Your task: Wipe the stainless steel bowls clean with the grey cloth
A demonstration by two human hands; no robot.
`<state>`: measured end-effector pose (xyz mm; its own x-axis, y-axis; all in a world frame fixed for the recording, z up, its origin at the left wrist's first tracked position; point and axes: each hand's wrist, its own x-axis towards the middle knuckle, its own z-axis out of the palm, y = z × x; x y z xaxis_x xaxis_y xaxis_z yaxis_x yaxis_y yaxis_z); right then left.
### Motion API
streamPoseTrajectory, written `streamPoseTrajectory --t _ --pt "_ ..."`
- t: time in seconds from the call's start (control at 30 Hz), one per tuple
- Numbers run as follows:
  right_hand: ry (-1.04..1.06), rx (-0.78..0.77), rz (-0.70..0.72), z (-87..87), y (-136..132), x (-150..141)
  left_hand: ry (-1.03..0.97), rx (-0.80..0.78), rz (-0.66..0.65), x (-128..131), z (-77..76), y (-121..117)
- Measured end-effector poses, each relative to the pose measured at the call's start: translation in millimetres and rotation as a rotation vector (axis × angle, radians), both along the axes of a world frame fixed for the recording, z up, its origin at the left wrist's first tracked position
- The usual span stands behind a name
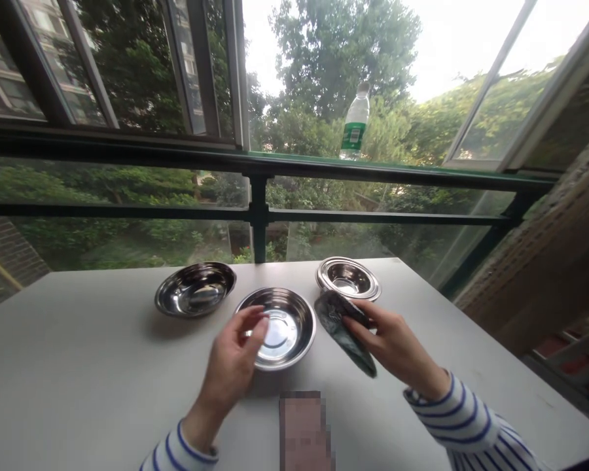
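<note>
Three steel bowls stand on a white table (78, 366). My left hand (233, 363) curls its fingers over the near left rim of the middle bowl (287, 327), touching it. My right hand (390, 343) grips a dark crumpled cloth (343, 324) just right of that bowl, the cloth hanging down toward the table. A second bowl (195, 289) sits further left. The right bowl (348, 278), perhaps a small stack, stands behind the cloth. Both sleeves are white with blue stripes.
A blurred rectangular patch (304, 432) lies at the table's near edge. A plastic water bottle (354, 124) stands on the green window railing (255, 163) behind the table. A brick wall (554, 255) runs along the right.
</note>
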<state>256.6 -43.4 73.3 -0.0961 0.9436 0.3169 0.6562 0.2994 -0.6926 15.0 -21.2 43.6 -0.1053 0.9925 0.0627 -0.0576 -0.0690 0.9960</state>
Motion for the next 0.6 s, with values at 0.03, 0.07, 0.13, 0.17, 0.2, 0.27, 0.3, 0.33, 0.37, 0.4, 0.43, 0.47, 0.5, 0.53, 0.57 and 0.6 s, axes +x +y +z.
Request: streamPoseTrajectory --t 0.03,0.07,0.13,0.17,0.2,0.27,0.3,0.33,0.37,0.4,0.43,0.47,0.5,0.53,0.57,0.6 --pt "0.048 0.031 -0.007 4.3 4.3 -8.8 -0.026 -0.063 -0.137 11.7 7.2 -1.7" --pt "0.084 0.067 0.001 7.9 8.6 -17.8 -0.055 -0.105 -0.248 23.1 13.3 -2.2" --pt "0.135 0.126 0.028 13.7 17.0 -34.0 -0.122 -0.072 -0.413 42.5 22.1 0.3" --pt "0.149 0.151 0.039 16.3 21.1 -40.4 -0.14 -0.023 -0.451 49.2 25.0 3.3" --pt "0.16 0.173 0.043 19.0 25.1 -45.2 -0.152 0.006 -0.423 53.5 27.3 7.2" --pt "0.177 0.198 0.045 24.8 33.3 -49.5 -0.214 -0.005 -0.356 54.7 31.3 16.2" --pt "0.191 0.203 0.043 27.8 37.6 -49.4 -0.256 -0.014 -0.338 52.1 33.3 20.8" --pt "0.212 0.202 0.04 30.6 42.0 -47.9 -0.289 -0.036 -0.335 48.0 35.6 25.2" --pt "0.241 0.196 0.036 32.9 46.6 -45.7 -0.324 -0.053 -0.33 42.8 38.1 29.2" --pt "0.278 0.186 0.027 34.5 51.2 -43.0 -0.346 -0.068 -0.354 37.1 40.6 32.8" --pt "0.317 0.175 0.012 35.3 55.8 -40.1 -0.363 -0.079 -0.386 31.2 43.2 36.0" --pt "0.355 0.16 -0.005 35.1 60.3 -37.3 -0.367 -0.088 -0.398 25.6 45.5 38.7" --pt "0.386 0.144 -0.019 34.1 64.5 -34.8 -0.366 -0.105 -0.392 20.4 47.5 41.2" --pt "0.407 0.123 -0.022 32.5 68.3 -32.5 -0.357 -0.112 -0.384 15.8 49.0 43.4" --pt "0.415 0.099 -0.012 30.3 71.6 -30.4 -0.346 -0.119 -0.373 11.8 50.0 45.5" --pt "0.41 0.063 0.02 28.0 74.2 -28.4 -0.337 -0.12 -0.361 8.3 50.5 47.5"
